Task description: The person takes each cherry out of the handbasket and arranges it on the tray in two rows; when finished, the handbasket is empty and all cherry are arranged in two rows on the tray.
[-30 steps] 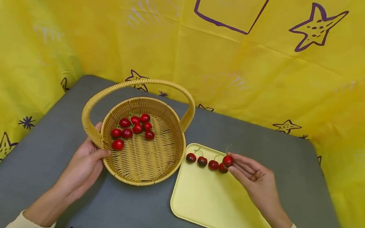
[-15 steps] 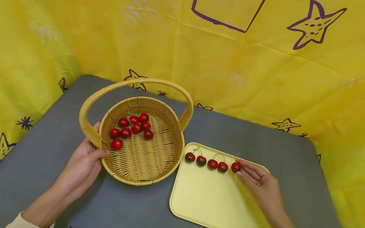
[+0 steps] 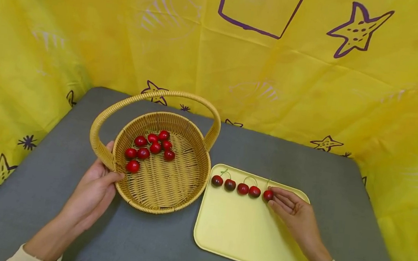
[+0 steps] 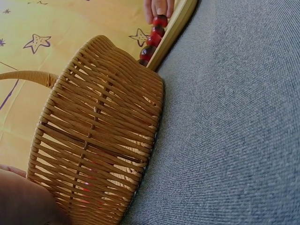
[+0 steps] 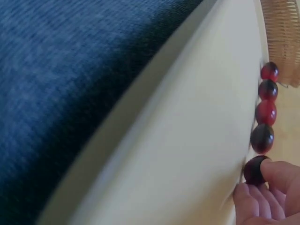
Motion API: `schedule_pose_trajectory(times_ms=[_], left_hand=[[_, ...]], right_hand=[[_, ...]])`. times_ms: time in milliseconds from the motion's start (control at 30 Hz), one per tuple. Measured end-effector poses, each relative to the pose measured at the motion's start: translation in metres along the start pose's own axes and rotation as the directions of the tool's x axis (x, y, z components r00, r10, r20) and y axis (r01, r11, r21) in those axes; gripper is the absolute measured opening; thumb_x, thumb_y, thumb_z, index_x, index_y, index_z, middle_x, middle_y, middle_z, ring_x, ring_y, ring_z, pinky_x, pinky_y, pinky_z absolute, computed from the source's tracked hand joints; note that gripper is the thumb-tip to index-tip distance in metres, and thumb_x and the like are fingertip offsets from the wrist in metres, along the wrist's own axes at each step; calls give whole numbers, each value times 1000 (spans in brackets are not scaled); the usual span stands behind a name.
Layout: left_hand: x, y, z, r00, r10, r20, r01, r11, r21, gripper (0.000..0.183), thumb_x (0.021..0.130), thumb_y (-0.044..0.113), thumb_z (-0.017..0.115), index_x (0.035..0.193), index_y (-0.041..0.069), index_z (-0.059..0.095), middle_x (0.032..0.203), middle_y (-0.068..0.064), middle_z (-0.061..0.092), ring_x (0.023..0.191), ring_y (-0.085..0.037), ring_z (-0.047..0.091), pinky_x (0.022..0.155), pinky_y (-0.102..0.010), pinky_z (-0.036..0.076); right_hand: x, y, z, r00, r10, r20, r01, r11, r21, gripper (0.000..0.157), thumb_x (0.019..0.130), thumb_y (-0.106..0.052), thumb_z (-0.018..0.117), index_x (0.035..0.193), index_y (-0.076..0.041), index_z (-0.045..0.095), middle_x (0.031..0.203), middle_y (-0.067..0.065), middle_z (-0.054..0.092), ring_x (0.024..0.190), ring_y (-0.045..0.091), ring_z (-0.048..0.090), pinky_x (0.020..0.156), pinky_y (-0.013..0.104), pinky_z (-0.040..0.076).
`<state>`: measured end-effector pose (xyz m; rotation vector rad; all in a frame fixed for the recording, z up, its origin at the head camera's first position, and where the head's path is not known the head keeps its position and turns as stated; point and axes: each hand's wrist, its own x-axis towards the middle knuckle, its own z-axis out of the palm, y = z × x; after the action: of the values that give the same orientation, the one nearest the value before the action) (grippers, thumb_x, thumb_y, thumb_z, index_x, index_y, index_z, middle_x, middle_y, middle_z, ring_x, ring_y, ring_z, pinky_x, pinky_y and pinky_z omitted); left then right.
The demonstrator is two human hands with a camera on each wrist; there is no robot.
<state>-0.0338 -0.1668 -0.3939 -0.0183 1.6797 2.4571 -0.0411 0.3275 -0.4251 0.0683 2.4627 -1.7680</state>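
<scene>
My right hand [image 3: 295, 216] pinches a dark red cherry [image 3: 267, 196] by its side, thumb and fingertips around it, at the far edge of the pale yellow tray [image 3: 251, 239]. Several more cherries [image 3: 243, 189] with green stems line up to its left along that edge. With my left hand [image 3: 93, 188] I grip the left rim of a round wicker basket [image 3: 166, 185], thumb over the rim near the foot of its tall handle. Several red cherries [image 3: 143, 153] lie in the left and back part of the basket. In the right wrist view, the pinched cherry [image 5: 255, 170] sits low at the tray's edge.
A grey cloth [image 3: 153, 242] covers the table. Behind and at both sides hangs a yellow curtain [image 3: 201, 54] with purple starfish drawings. The basket's right side stands right by the tray's left edge, and its arched handle [image 3: 159, 94] rises above it.
My right hand has moved the cherry right and down from above the row to the row's right end. My left hand has kept its grip on the basket.
</scene>
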Motion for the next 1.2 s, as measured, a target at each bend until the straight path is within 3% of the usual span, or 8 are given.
schedule_pose_trajectory(times_ms=[267,767,1200], left_hand=[[0,0,1,1000,11,-2,-11,1000,-7,94,101,-17,36,169,22,-16,176,0,-19,161,-19,-11,130,-40,1],[-1,-1,1,1000,8,-9,-8,1000,-13,94,101,-17,35,169,22,-17,176,1,-19,161,-19,-10,130,-38,2],[0,-1,1,1000,1,-9,-1,1000,-15,93,101,-18,34,169,23,-16,176,1,-17,161,-19,-9,130,-41,2]], right_hand=[[1,-3,-1,999,-47,1,46,997,-59,45,96,-8,77,138,3,66,138,24,67,114,1,70,90,22,57],[-4,-4,-3,998,-54,23,55,997,-51,46,97,-9,77,140,2,65,141,22,66,118,3,69,91,23,56],[-7,-10,-8,998,-70,-3,70,994,-82,46,97,-10,77,139,3,65,140,19,67,119,4,69,91,22,56]])
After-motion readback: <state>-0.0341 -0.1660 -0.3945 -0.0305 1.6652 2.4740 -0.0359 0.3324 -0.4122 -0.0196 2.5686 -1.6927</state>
